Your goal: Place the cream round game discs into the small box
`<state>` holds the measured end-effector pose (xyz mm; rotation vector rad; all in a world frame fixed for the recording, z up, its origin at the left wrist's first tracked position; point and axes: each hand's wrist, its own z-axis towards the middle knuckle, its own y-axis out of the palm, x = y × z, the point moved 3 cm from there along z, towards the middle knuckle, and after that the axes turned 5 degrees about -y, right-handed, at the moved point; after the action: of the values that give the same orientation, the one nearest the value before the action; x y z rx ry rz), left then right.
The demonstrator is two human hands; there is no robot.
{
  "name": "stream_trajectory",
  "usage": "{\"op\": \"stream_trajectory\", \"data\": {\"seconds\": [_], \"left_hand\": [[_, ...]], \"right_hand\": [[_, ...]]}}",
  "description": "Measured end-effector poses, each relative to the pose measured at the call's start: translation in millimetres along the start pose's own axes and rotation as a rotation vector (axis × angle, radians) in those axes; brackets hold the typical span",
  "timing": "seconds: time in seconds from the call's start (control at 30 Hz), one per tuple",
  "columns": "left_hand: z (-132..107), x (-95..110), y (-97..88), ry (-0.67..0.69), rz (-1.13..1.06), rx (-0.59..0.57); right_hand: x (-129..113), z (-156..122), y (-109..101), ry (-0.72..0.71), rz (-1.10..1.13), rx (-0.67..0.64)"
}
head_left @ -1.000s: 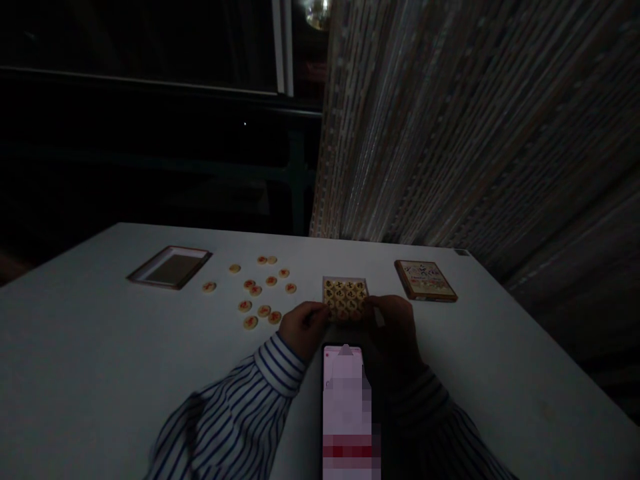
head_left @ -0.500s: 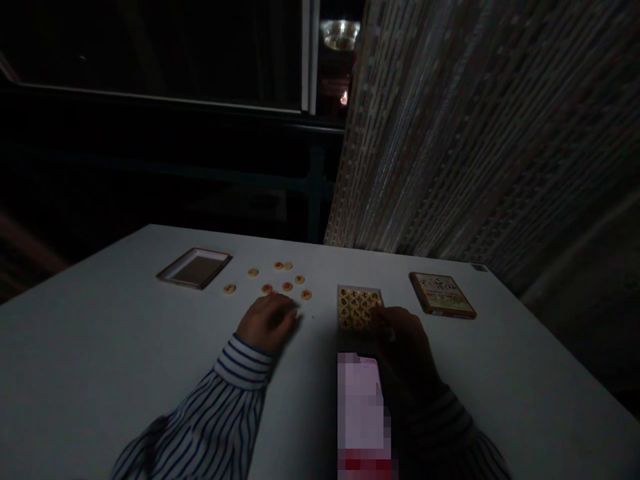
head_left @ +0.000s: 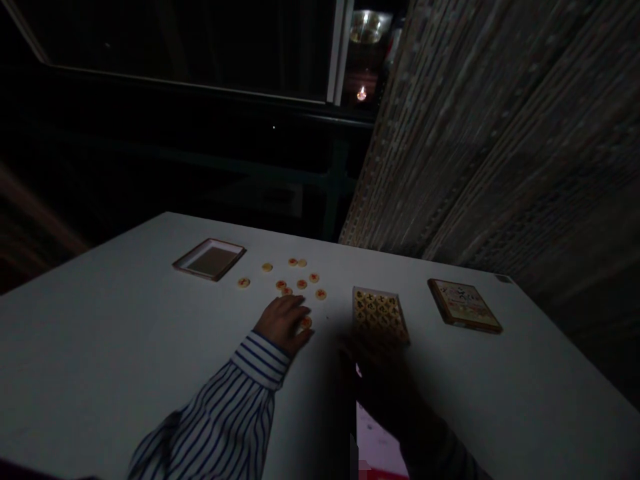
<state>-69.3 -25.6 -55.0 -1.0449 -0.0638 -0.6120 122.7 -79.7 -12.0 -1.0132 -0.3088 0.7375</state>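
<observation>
Round xiangqi pieces with red characters lie loose on the white table, among them a piece (head_left: 321, 294). My left hand (head_left: 281, 323), in a striped sleeve, is bent around another red xiangqi piece (head_left: 305, 323), which shows between thumb and fingers. To its right stands a clear box (head_left: 355, 310) packed with rows of black-marked pieces (head_left: 381, 309). My right hand (head_left: 387, 387) is over the near side of that box and the phone, in deep shadow; its fingers cannot be made out. Part of the lit phone (head_left: 380, 443) is covered by this hand.
An open shallow tray (head_left: 233, 255) sits at the back left. A flat box with a printed cover (head_left: 465, 305) lies at the right. Beyond the table (head_left: 125, 320) hang string curtains (head_left: 450, 133), beside a dark window (head_left: 200, 47).
My right hand has left the box's right side and moved left and nearer to me. A red piece now shows in my left hand. The whole view has shifted slightly.
</observation>
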Motion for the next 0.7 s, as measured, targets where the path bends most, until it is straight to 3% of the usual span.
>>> {"op": "stream_trajectory", "data": {"seconds": [0.23,0.7], "left_hand": [[-3,-1,4.7,-0.031,0.066,-0.075],[-4,0,8.7,-0.064,0.124,-0.074]], "right_hand": [[3,-13,8,-0.025,0.046,-0.08],[-6,-6,0,-0.044,0.097,-0.133]]}}
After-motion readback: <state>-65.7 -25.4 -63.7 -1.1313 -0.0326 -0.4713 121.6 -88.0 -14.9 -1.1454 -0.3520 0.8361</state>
